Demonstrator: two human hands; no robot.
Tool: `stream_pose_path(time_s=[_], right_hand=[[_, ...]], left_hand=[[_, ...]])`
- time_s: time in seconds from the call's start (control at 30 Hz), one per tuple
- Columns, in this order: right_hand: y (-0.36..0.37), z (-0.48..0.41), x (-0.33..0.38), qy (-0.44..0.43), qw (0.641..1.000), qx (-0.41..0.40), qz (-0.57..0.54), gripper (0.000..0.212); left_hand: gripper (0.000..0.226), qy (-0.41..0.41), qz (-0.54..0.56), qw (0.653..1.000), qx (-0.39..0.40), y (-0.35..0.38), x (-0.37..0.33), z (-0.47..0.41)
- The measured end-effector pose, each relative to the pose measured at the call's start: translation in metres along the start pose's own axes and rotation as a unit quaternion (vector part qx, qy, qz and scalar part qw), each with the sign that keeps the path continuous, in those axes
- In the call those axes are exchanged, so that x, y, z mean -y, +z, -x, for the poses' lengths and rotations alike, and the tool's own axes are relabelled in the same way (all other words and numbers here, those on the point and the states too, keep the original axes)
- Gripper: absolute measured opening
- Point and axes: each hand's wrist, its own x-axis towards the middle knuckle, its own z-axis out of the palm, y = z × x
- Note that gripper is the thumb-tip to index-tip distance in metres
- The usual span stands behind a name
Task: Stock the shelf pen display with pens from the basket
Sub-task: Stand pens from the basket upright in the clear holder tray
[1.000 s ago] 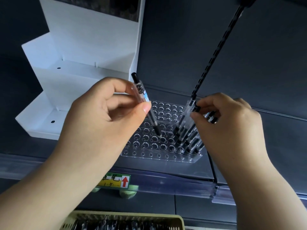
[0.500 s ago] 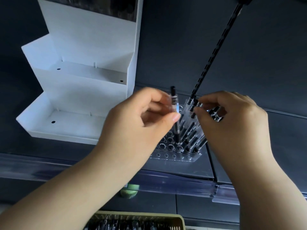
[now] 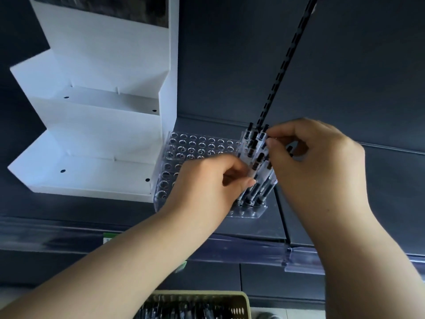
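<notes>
The left hand [image 3: 207,187] is covering the front middle holes of the clear acrylic pen display drilled with round holes [image 3: 197,146], so their contents are not showing. Its thumb and fingers are pinching into the bunch of clear-barrelled pens with black caps [image 3: 255,155] at centre right, but which single pen they are gripping is getting lost in blur. The right hand [image 3: 317,176] is hiding the bunch's right side, fingertips pinching the pen tops. The bottom edge is cutting off the yellow perforated plastic basket [image 3: 239,300], its contents reading as a dark smear. The left forearm [image 3: 128,261] is hiding most of a green shelf label [image 3: 107,238]. The white stepped cardboard stand [image 3: 103,125] and black slotted upright strip [image 3: 282,72] are running off the top edge.
</notes>
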Motion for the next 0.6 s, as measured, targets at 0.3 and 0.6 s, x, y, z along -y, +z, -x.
stream_pose_path(time_s=[0.3, 0.6], right_hand=[[-0.0027, 0.001, -0.0034, -0.014, 1.0, -0.012, -0.002, 0.013], [-0.0023, 0.0009, -0.001, -0.027, 0.999, -0.022, 0.001, 0.013]], left_hand=[[0.007, 0.013, -0.008, 1.0, -0.008, 0.0034, 0.0021, 0.0035], [0.013, -0.002, 0.021, 1.0, -0.001, 0.0016, 0.006, 0.0041]])
